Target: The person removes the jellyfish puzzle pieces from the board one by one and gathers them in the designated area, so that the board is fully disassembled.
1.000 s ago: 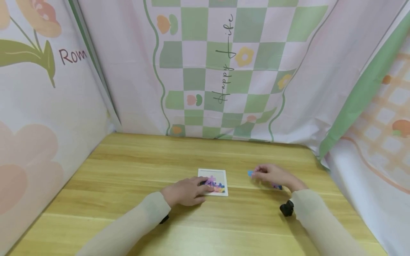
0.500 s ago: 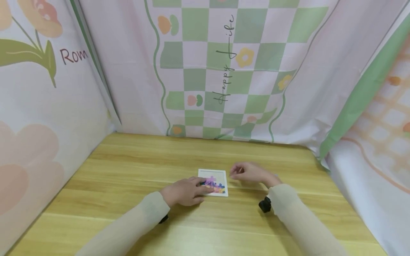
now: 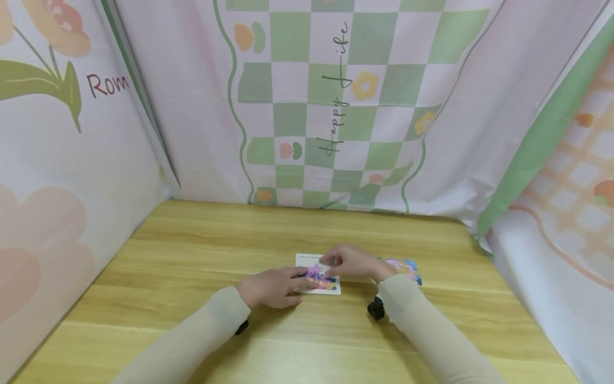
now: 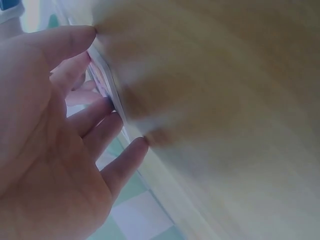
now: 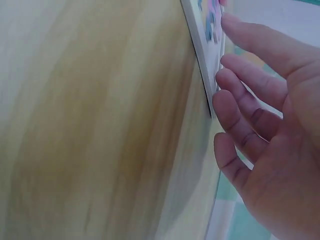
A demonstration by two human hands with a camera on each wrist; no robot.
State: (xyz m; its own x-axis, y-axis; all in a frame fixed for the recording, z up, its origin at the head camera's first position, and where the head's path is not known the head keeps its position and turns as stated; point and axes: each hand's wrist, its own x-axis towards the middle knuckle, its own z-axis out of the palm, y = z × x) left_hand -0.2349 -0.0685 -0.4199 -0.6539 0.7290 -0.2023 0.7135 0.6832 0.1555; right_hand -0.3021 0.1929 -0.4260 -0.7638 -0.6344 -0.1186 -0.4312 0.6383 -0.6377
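A small white-framed jigsaw puzzle [image 3: 316, 290] lies on the table, its lower part filled with pink, purple, yellow and blue pieces. My left hand [image 3: 275, 288] rests on its left side with fingers spread and fairly straight. In the left wrist view, fingertips [image 4: 115, 117] of that hand meet the frame's edge. Over the upper right of the puzzle hovers my right hand [image 3: 352, 261], fingers bent and thumb near them. The right wrist view shows this hand [image 5: 270, 115] beside the puzzle frame [image 5: 200, 55]; whether a piece is between thumb and index finger cannot be seen.
Several loose puzzle pieces [image 3: 403, 269], pink and blue, lie right of the puzzle, partly behind the right wrist. The wooden table [image 3: 216, 229] meets patterned curtains [image 3: 331, 160] at the back and sides. Each wrist carries a black camera [image 3: 376, 308].
My right hand has moved left from the loose pieces to the upper right of the puzzle. The loose pieces show more fully behind it. My left hand has stayed almost still.
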